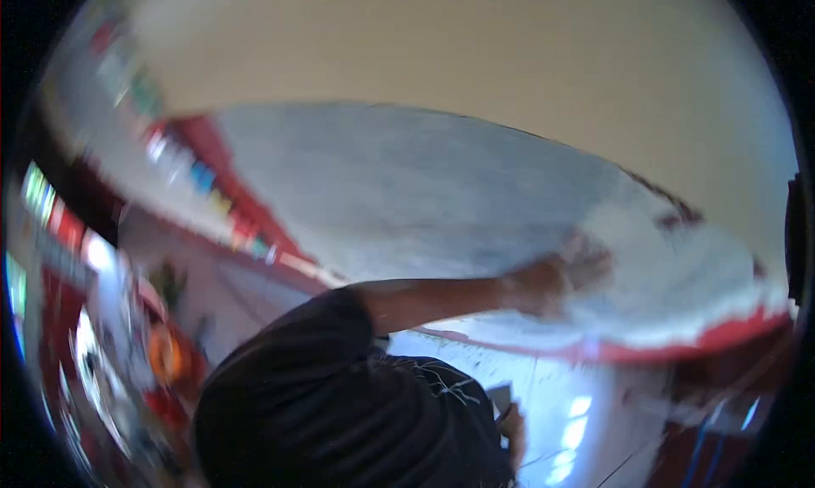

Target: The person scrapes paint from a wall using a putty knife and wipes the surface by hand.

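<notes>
My right hand (pixel 543 286) reaches out from a black sleeve across a grey and white coated patch (pixel 399 178) on the wall. Its fingers are smeared by motion over the whitest part of the coating. Whether they hold a tool cannot be made out. Low by my body, my left hand (pixel 512 426) is partly hidden behind my dark clothes. The fingers there are closed around a small grey flat plate (pixel 499 396), whose handle, if any, is hidden.
Plain beige wall (pixel 475 46) borders the patch above, and a red band (pixel 654 350) runs beneath it. Shiny tiled floor (pixel 552 403) lies below. Blurred colourful items (pixel 204 178) line a ledge on the left, near an orange round object (pixel 164 354).
</notes>
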Motion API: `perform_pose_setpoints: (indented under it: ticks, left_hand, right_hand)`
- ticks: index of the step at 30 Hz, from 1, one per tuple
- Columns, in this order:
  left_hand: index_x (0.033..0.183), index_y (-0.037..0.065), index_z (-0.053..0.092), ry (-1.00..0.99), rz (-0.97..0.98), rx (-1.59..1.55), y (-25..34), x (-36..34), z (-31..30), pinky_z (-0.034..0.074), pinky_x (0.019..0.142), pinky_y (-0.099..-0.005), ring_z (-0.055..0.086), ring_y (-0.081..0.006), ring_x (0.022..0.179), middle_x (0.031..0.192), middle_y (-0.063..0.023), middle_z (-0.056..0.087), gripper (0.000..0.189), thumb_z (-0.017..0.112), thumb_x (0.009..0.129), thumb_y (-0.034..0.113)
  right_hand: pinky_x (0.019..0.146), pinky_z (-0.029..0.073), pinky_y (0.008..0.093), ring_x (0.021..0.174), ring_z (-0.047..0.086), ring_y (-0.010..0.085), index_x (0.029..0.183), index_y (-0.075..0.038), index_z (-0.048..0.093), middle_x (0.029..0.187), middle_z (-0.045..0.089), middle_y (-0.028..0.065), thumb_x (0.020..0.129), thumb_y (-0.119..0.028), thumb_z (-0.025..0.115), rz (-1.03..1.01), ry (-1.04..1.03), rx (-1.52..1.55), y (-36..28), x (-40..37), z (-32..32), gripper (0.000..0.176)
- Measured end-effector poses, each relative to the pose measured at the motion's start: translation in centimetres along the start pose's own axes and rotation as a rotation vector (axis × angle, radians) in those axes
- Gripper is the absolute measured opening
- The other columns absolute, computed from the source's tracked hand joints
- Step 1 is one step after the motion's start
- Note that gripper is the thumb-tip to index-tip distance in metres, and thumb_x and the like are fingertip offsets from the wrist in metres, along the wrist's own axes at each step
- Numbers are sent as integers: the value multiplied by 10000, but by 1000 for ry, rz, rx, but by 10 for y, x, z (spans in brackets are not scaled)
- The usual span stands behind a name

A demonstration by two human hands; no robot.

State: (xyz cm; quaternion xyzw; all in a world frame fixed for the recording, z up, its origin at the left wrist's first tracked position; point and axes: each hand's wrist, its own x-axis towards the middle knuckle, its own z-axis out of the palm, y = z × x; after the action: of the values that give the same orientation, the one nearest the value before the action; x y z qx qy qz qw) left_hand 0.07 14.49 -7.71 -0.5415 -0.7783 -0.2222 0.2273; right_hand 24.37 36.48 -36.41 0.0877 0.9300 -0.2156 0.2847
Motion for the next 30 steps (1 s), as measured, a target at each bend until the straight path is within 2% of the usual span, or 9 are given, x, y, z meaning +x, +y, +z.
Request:
perform_pose_setpoints:
  ticks: [2, 8, 12, 15, 20, 24, 25, 27, 30]
  left_hand:
    - [1435, 118, 241, -50, 143, -51, 22, 20, -18, 21, 1092, -606, 136, -300, 1400, 1509, -120, 168, 798, 557, 828, 528]
    - [1459, 97, 174, 418, -327, 926, -64, -60, -119, 51, 1079, -614, 104, -311, 1407, 1515, -143, 152, 899, 521, 808, 610]
    - [1441, 60, 222, 575, -485, 1015, -65, -125, -188, 114, 1063, -609, 216, -394, 1359, 1480, -192, 226, 880, 469, 818, 629]
    - [1433, 27, 224, 720, -569, 1102, -83, -180, -222, 132, 1072, -580, 222, -416, 1346, 1469, -216, 234, 865, 458, 834, 604]
    - [1407, -72, 166, 1237, -958, 859, -109, -248, -256, 122, 1093, -532, 147, -447, 1356, 1458, -305, 155, 797, 408, 911, 503]
    - [1434, -34, 34, 1000, -1106, 833, -122, -257, -244, 39, 1100, -530, -16, -503, 1352, 1469, -325, -49, 886, 423, 894, 552]
    - [1439, -18, 32, 989, -1123, 800, -118, -254, -241, 29, 1099, -530, -25, -502, 1352, 1468, -326, -55, 890, 427, 890, 560]
    - [1450, 14, 28, 964, -1156, 720, -95, -242, -233, 9, 1098, -530, -43, -499, 1354, 1466, -327, -66, 897, 436, 881, 575]
    - [1466, 82, 27, 830, -1022, 679, -84, -265, -234, 11, 1098, -530, -54, -487, 1359, 1477, -306, -71, 841, 416, 896, 562]
  right_hand:
    - [783, 474, 520, 930, 589, 462, 1110, 7, 446, 967, 597, 318, 756, -238, 562, 134, -53, 9, 11, -20, 4, 446]
    - [748, 491, 482, 888, 611, 436, 981, 25, 501, 895, 617, 286, 706, -248, 665, -5, -11, 60, 105, -15, 49, 421]
    - [716, 506, 443, 838, 638, 393, 889, 39, 538, 842, 635, 250, 627, -181, 726, 221, -66, 200, 96, -21, -12, 390]
    - [747, 498, 465, 864, 626, 416, 996, 25, 508, 875, 627, 268, 630, -147, 686, 137, 45, 171, 120, 12, -24, 442]
    - [854, 453, 473, 1034, 555, 433, 1323, 22, 332, 1173, 518, 299, 751, -62, 590, -319, 356, 173, -25, -24, -137, 633]
    - [884, 468, 403, 1155, 506, 396, 1395, -19, 303, 1325, 445, 252, 808, -44, 594, -809, 581, 53, -119, -38, -220, 655]
    - [769, 487, 425, 955, 597, 371, 1401, -48, 319, 1142, 569, 232, 817, -120, 621, -849, 723, -29, -146, -49, -240, 661]
    - [790, 481, 427, 1002, 568, 371, 1398, -75, 334, 1190, 535, 224, 824, -190, 632, -987, 998, -244, -185, -63, -277, 658]
    - [557, 489, 374, 704, 616, 292, 1341, -164, 458, 893, 575, 130, 843, -154, 622, -935, 1068, -296, -241, -91, -315, 524]
